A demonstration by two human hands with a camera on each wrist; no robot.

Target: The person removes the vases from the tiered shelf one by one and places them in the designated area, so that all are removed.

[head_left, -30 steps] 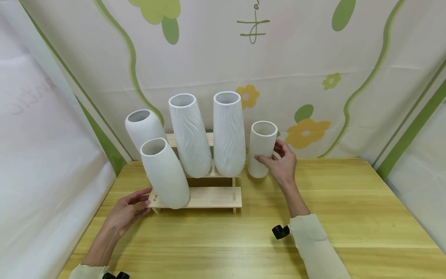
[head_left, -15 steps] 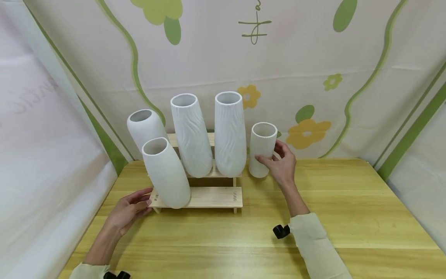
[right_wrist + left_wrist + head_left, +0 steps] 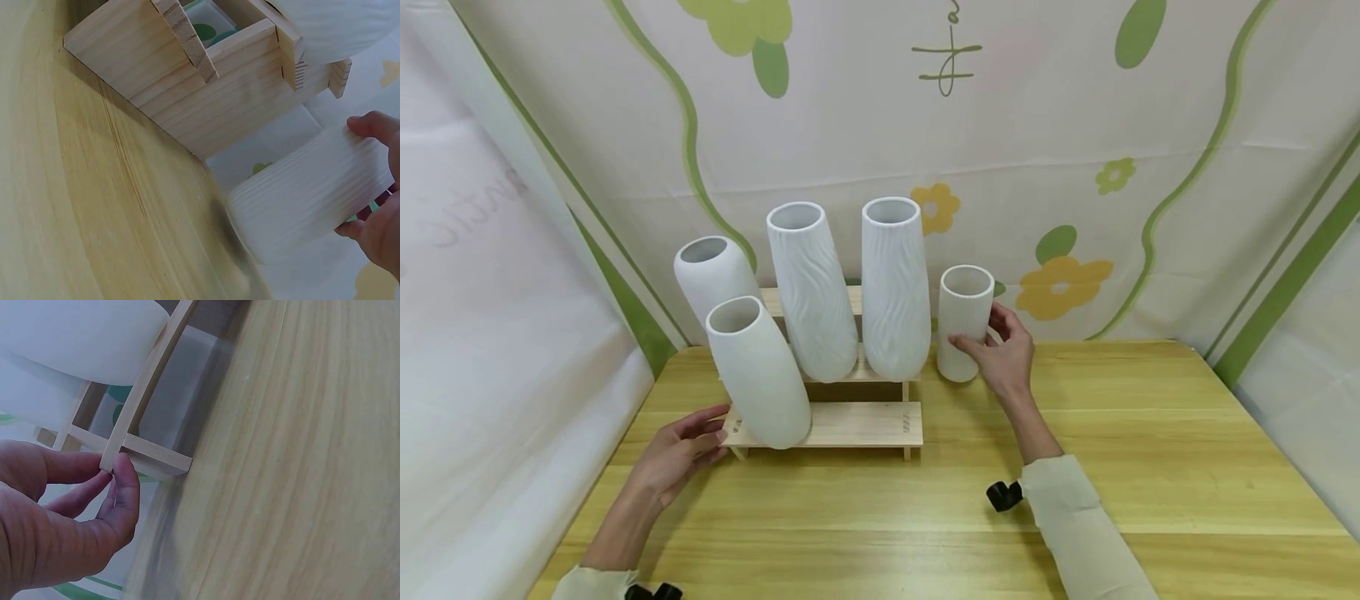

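My right hand [image 3: 1006, 357] holds a white ribbed cylindrical vase [image 3: 962, 321] to the right of the wooden tiered stand [image 3: 865, 423]. In the right wrist view, the ribbed vase [image 3: 306, 194] has its base close to the table; whether it touches cannot be told. My left hand [image 3: 673, 457] pinches the left end of the stand's lowest step, which the left wrist view shows between fingers and thumb [image 3: 128, 487]. A smooth white vase [image 3: 760, 383] leans left in the head view on that step. Two wavy-patterned vases [image 3: 814, 308] stand on the middle tier.
Another round-shouldered white vase [image 3: 711, 275] stands behind at the left, its base hidden. A floral cloth backdrop [image 3: 1037, 108] rises behind the table [image 3: 1112, 475], with white cloth sides to left and right.
The ribbed vase and my right hand have shifted very slightly, the vase's rim a little lower. My left hand keeps its place on the stand, and the other vases are unmoved.
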